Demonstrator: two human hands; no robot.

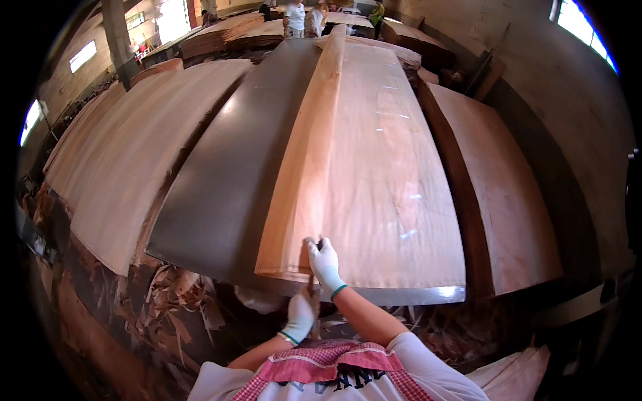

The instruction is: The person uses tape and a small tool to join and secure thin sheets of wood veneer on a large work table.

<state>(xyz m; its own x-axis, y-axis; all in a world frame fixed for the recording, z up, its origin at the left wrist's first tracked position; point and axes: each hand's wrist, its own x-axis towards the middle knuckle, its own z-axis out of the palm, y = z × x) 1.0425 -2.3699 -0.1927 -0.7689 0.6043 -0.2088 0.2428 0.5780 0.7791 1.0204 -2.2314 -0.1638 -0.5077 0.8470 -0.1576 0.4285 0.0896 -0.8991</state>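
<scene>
A large, thin wood veneer sheet (381,174) lies over a metal-topped table (221,180), its left part raised or folded along a long ridge. At the near end of that ridge my right hand (326,266), in a white glove with a green cuff, has its fingers closed on the veneer. Just below the sheet's near edge is my left hand (301,317), gloved the same way. Its fingers are curled upward toward the edge, and what they hold is too small and dark to make out.
Stacks of veneer stand left (147,140) and right (498,180) of the table. Torn veneer scraps (184,301) litter the floor in front. Several people (294,19) stand at the far end by more stacks. A wall (555,113) runs along the right.
</scene>
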